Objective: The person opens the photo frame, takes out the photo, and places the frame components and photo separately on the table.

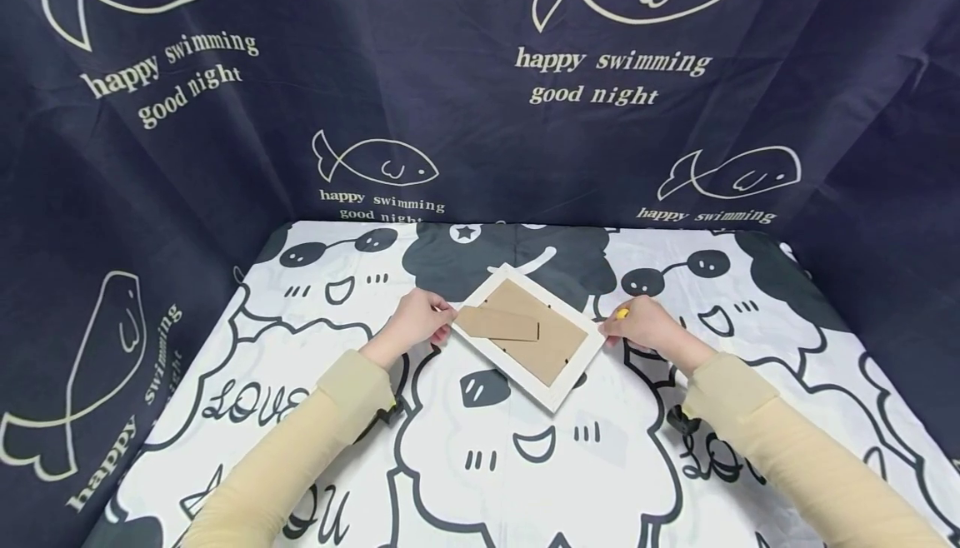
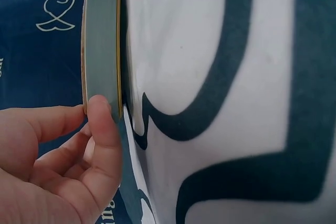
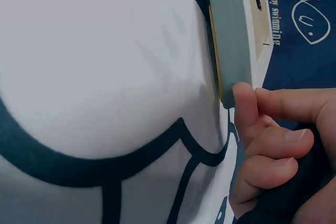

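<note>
A white-edged picture frame [image 1: 517, 369] lies back side up on the patterned cloth, turned so that its corners point left, right, near and far. Its back is a brown board [image 1: 558, 348] with a flat brown stand leg [image 1: 498, 325] across it and small dark tabs around the edge. My left hand [image 1: 427, 316] pinches the left corner between thumb and forefinger. At the opposite corner, my right hand [image 1: 641, 323] pinches the frame the same way, its other fingers curled. A small yellow thing [image 1: 622, 313] shows at the right hand's fingers; its kind I cannot tell.
A white cloth [image 1: 525, 490] with black cartoon drawings and lettering covers the table. Dark blue curtains [image 1: 480, 98] with fish prints hang behind it and at both sides, close to the table's edges.
</note>
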{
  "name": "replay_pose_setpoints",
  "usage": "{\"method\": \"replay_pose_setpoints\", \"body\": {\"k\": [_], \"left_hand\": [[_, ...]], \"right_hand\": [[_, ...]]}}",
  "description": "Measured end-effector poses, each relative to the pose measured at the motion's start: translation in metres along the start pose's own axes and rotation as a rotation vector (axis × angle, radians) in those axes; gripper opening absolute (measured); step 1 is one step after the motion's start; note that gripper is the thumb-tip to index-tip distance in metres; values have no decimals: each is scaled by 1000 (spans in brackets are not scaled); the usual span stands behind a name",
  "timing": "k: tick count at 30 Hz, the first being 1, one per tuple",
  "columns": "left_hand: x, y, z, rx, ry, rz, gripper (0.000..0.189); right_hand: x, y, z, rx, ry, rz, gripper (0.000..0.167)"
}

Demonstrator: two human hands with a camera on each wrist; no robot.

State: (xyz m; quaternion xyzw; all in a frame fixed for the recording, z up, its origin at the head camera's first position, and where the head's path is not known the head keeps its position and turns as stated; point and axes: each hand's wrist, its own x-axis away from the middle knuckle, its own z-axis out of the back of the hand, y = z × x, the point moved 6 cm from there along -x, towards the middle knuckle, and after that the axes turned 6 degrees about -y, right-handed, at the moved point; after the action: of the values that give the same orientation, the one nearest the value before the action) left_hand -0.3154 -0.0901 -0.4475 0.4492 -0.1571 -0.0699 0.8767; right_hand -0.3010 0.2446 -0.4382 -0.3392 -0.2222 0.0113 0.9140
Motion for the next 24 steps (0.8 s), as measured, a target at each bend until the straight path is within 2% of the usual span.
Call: {"method": "replay_pose_setpoints", "body": {"k": [5, 11, 24], "left_hand": [[-5, 0, -2, 5, -5, 1, 16], [-9, 1, -1, 48, -8, 14, 17], [-23, -2, 0, 45, -2, 33, 18]], "right_hand": [[1, 5, -4, -4, -15, -36, 19], [3, 7, -7, -6, -14, -30, 18], [13, 6, -14, -16, -43, -18, 15]]}}
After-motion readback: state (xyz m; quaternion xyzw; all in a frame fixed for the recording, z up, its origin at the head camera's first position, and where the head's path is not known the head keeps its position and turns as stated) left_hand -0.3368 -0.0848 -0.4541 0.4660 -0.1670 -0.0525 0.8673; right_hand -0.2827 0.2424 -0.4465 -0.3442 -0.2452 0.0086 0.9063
